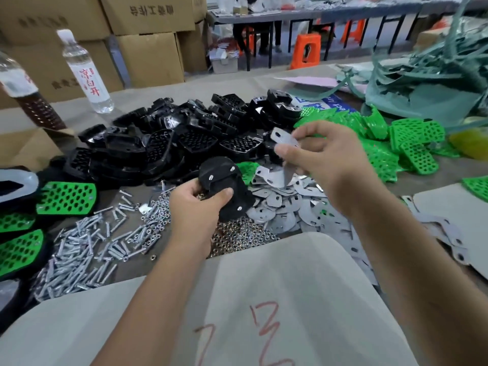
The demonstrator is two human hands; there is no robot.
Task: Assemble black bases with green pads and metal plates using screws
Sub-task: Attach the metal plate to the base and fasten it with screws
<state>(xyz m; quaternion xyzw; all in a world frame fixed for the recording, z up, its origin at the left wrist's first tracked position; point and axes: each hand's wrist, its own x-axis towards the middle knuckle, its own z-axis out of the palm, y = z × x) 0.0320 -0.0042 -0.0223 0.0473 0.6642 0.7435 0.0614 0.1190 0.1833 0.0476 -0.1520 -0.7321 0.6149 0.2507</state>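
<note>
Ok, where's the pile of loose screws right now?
In the head view, the loose screws lie low on the left, between the finished green-topped pieces and the left hand, beside the nuts.

Left hand [196,207] grips black plastic base [224,190], three screw ends protruding. Right hand [326,159] pinches flat grey metal plate [284,137] above loose plate pile [285,204].

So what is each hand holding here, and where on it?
Left hand grips the black base by its lower edge; right hand pinches a metal plate at one end.
</note>
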